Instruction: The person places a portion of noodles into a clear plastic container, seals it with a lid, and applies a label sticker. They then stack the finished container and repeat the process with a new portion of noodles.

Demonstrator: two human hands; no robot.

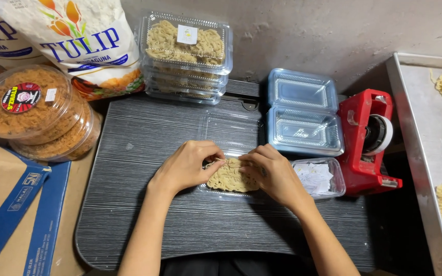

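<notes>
From the head view, your left hand (185, 166) and right hand (272, 174) both rest on a noodle block (229, 176) lying in a clear tray (231, 128) at the middle of the dark table (144, 204). Your fingers on both hands curl and pinch its top edge. A tub of paper slips (317, 177) sits just right, a red tape dispenser (369, 143) beyond it, and 1 stack of packed boxes (188, 56) behind.

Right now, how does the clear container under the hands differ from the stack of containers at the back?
The open container lies single with its lid flat, holding one noodle block pressed by the left hand and right hand. The stacked containers are closed, and the top one carries a label. Both are clear plastic holding noodles.
</notes>
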